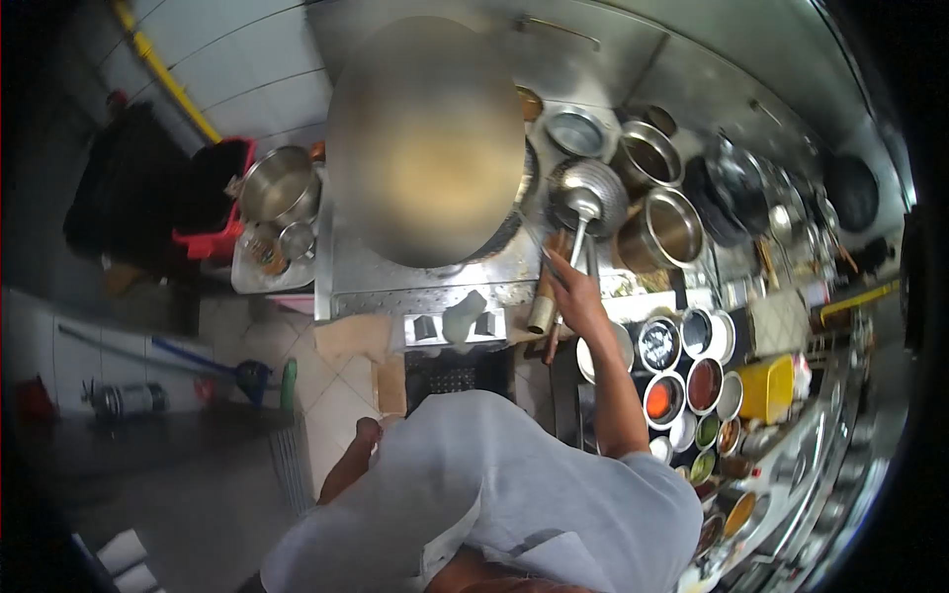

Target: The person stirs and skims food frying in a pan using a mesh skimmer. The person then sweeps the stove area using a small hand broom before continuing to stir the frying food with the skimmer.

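My right hand [575,295] is at the long handle of a metal ladle [585,206], with its fingers around the shaft. The ladle's head rests over a round perforated strainer [603,188]. Just left of this hand lies a thick tube-like handle [542,304], pointing toward me. My left hand [368,433] hangs low beside my waist, away from the stove, with its fingers curled; what is in them, if anything, is hidden. A large blurred oval covers the wok area [509,237], leaving only part of a dark rim visible. A greenish cloth [463,316] hangs over the stove's front edge.
Deep metal pots [660,229] stand right of the strainer. Several seasoning bowls [664,398] crowd the right counter near a yellow container [767,388]. At left, a steel pot [280,186] stands on a side surface by a red bin [213,237].
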The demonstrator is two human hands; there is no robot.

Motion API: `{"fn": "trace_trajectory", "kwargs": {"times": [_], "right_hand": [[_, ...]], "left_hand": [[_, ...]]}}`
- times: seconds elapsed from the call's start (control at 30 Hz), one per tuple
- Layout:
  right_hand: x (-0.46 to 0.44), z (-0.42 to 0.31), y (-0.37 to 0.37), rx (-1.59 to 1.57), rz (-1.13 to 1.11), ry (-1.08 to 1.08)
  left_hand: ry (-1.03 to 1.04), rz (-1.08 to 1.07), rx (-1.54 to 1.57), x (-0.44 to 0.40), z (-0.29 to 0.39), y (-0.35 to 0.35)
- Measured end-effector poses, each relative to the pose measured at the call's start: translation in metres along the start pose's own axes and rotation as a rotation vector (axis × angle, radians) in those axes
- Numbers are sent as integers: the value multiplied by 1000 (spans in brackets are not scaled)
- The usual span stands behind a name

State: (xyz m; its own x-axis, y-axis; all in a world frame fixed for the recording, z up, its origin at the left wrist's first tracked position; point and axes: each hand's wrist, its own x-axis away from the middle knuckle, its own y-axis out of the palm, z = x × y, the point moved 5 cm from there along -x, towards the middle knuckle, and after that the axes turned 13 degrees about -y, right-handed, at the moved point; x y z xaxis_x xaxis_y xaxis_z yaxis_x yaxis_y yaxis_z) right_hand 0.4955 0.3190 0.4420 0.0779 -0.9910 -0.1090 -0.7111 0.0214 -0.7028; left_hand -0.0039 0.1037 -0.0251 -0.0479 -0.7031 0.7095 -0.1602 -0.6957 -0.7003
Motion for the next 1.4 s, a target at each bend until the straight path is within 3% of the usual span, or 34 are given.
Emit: {"fn": "trace_trajectory", "kwargs": {"times": [0.07, 0.2, 0.37, 0.4, 0.43, 0.57, 0.6, 0.67, 0.73, 0.77, 0.87, 0.9, 1.0, 1.13, 1.27, 1.33, 1.4], "right_hand": [[23, 2, -7, -99, 17, -97], [41, -20, -15, -54, -166, 21], [10, -4, 43, 2, -138, 10], [2, -15, 48, -38, -36, -129], [1, -17, 50, -37, -78, -61], [16, -27, 27, -100, -136, 29], [24, -28, 16, -98, -66, -83], [38, -31, -10, -138, -133, -43], [40, -40, -23, -48, -191, -6], [42, -40, -25, 45, -242, 35], [32, -3, 8, -31, -113, -109], [34, 1, 10, -114, -126, 14], [38, 2, 15, -205, -43, 75], [39, 20, 27, -78, 154, -106], [27, 22, 30, -129, -20, 145], [21, 30, 28, -175, 26, 128], [-1, 8, 5, -19, 82, -24]], "left_hand": [[-104, -78, 98, -5, -13, 23], [-104, -81, 120, 5, -9, 39], [-61, -21, 75, 13, 6, 31], [-57, -7, 67, 12, 8, 27], [-51, 6, 55, 12, 9, 22], [-66, 94, 6, 10, 9, -3], [-84, 133, 9, 13, 10, -12], [-129, 160, 41, 17, 9, -22], [-251, -157, 260, 13, 2, -9], [-249, -155, 257, 14, 2, -5], [-26, 1, -87, 18, 13, 6], [-16, 11, -53, 17, 16, 7], [-53, 3, 78, 20, 13, 5], [-78, 12, 196, 22, 13, -10], [-84, 33, 345, 24, 15, -36], [-121, 10, 434, 24, 15, -49], [-159, -75, 497, 25, 15, -59]]}}
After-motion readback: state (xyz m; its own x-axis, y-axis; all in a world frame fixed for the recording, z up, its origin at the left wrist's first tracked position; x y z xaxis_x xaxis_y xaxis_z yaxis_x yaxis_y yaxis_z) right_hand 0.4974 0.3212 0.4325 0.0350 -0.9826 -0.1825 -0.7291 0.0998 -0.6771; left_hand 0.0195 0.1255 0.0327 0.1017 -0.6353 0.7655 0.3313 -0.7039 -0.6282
